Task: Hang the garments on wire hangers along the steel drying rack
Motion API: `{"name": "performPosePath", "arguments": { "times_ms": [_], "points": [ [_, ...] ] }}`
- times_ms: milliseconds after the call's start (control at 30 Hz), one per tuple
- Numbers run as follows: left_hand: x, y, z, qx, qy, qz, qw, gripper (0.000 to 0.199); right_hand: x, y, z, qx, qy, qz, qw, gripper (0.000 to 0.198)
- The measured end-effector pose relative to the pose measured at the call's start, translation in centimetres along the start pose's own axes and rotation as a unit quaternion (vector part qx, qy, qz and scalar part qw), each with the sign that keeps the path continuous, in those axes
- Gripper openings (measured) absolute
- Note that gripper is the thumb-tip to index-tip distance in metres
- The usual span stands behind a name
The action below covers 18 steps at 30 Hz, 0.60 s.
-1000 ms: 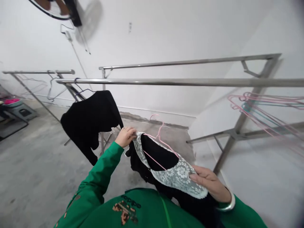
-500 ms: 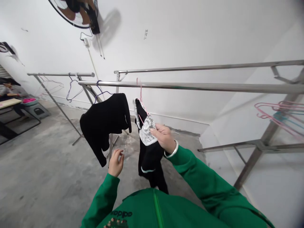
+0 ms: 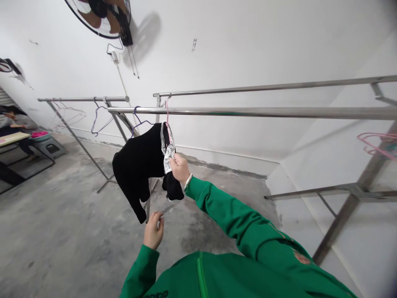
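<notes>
Black garment (image 3: 173, 188), speckled grey-white lace (image 3: 168, 159); pink hanger (image 3: 167, 112); green sleeve (image 3: 220, 203)

At the glossy metal rail (image 3: 248, 112): a matt black cloth top (image 3: 136, 155) and a lace-trimmed garment (image 3: 169, 156) (bumpy-looking up top); below it, dull, rough floor (image 3: 99, 236).

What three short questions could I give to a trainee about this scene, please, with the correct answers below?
1. What colour is the hanger in the lace-trimmed garment?
2. True or false: both hands grip this garment.
3. Fill in: the light bangle is on the person's ____ wrist.

Key:
1. Pink.
2. False: only the right hand grips it; the left hand is apart from it.
3. Right.
</notes>
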<state>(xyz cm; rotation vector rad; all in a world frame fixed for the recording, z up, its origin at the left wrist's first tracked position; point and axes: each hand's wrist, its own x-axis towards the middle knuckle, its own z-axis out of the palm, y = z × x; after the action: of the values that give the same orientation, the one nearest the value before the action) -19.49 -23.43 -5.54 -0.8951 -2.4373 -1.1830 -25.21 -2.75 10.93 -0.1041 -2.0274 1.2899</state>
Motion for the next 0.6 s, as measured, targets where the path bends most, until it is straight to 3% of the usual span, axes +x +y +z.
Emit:
{"name": "performPosePath", "arguments": {
  "times_ms": [400, 600],
  "points": [
    [-0.3, 0.2, 1.0, -0.002, -0.032, 0.008, 0.999, 0.021, 1.3, 0.7, 3.1, -0.137, -0.024, 0.061, 0.988, 0.024],
    [-0.8, 0.8, 1.3, 0.013, -0.056, 0.011, 0.998, 0.022, 0.1, 0.0, 3.6, -0.097, -0.020, 0.072, 0.992, 0.018]
  ]
}}
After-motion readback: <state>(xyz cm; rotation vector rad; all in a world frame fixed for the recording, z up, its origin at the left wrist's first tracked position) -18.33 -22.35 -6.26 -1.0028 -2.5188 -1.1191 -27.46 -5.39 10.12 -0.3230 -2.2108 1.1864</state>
